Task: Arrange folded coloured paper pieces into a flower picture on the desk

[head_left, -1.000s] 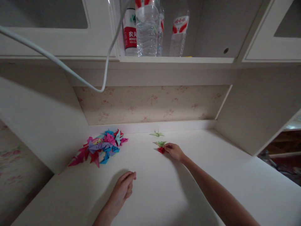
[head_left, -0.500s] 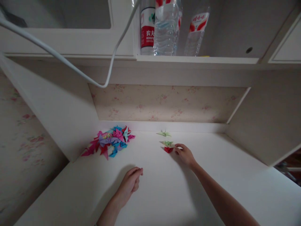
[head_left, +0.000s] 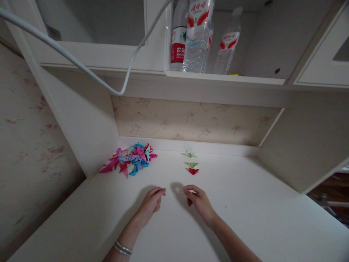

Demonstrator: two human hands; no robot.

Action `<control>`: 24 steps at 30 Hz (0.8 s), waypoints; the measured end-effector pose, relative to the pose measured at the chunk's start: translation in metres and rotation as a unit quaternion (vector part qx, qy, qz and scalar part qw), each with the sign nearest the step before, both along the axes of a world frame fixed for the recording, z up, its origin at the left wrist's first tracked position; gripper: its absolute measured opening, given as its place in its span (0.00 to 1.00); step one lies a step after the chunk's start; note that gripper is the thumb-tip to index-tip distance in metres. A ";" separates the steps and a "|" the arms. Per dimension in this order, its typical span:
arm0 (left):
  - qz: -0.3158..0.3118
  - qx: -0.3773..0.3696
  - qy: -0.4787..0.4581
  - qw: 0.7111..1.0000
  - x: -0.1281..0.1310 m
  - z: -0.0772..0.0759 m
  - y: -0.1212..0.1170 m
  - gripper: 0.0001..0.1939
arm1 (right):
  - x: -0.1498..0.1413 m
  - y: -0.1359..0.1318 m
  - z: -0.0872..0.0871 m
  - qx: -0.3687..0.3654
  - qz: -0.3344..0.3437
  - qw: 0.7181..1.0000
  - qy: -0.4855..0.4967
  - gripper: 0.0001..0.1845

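My left hand (head_left: 151, 202) hovers over the white desktop with its fingers curled together; nothing shows in it. To its right, my right hand (head_left: 197, 200) is closed too, thumb and index bent into a ring with nothing visible between them. Ahead of the right hand, three folded paper cranes stand in a column: a red crane (head_left: 193, 171) nearest, a pale green crane (head_left: 192, 165) just behind it, and another green crane (head_left: 190, 154) at the back. A heap of colourful paper cranes (head_left: 131, 158) lies at the back left, apart from both hands.
A white cable (head_left: 89, 74) hangs across the upper left. Above the desk (head_left: 234, 225), a cabinet shelf (head_left: 226, 78) holds several plastic bottles (head_left: 195, 45). White side panels (head_left: 81, 120) bound the desk on the left and right.
My right hand has let go of the cranes and drawn back toward me, near my left hand. The red crane now shows uncovered. The view has shifted slightly; my left hand keeps its pose.
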State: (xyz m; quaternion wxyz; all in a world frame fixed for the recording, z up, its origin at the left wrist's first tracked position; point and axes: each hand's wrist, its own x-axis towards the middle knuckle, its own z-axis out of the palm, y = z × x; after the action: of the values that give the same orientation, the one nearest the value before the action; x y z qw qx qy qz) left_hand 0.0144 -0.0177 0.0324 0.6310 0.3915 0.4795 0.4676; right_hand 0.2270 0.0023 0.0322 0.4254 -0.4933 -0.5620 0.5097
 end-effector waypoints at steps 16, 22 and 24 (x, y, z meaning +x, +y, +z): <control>0.019 0.026 0.060 0.998 0.009 -0.002 -0.002 0.16 | -0.025 -0.009 -0.028 0.024 0.005 1.000 -0.001 0.23; 0.107 0.077 0.253 0.958 -0.016 -0.010 0.014 0.17 | -0.024 -0.007 -0.033 0.012 0.011 1.000 0.011 0.23; 0.161 0.116 0.394 0.897 -0.038 -0.010 0.024 0.16 | -0.023 -0.007 -0.033 0.005 0.018 1.000 0.014 0.23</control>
State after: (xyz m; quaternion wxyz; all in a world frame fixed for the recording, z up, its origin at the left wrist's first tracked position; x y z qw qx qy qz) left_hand -0.0237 0.0068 0.0228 0.2564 0.5314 0.6882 0.4222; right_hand 0.2035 -0.0046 -0.0005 0.4265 -0.4739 -0.5670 0.5215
